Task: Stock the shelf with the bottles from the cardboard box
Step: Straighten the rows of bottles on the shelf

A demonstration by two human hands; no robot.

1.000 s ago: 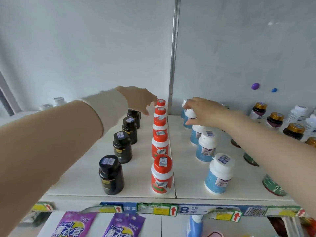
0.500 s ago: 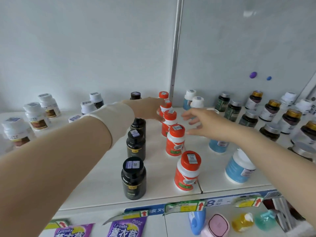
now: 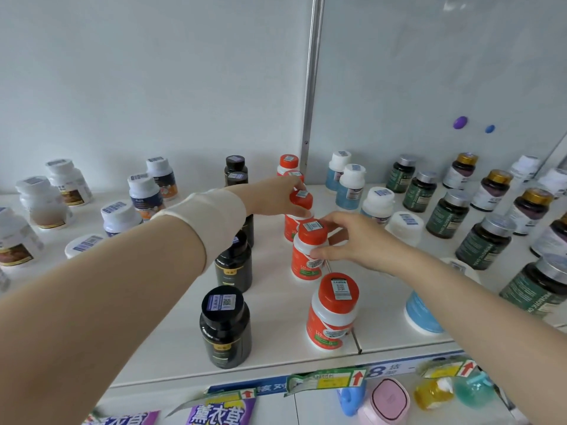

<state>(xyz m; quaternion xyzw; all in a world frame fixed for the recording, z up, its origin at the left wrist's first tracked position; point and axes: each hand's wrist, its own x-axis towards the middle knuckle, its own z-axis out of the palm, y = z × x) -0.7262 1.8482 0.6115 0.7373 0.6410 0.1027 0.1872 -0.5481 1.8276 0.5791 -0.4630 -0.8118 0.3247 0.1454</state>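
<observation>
While left hand and right hand clasp adjacent orange bottles (tightly packed), a forearm nudge could topple the black bottles.

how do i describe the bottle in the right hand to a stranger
From the metal post behind the white shelf, a row of orange-capped bottles runs forward. The right hand grips the second bottle from the front; the nearest one stands untouched.

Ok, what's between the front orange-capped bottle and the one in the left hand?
Head view: the second orange-capped bottle, gripped by the right hand; the left hand holds the third orange-capped bottle.
</observation>
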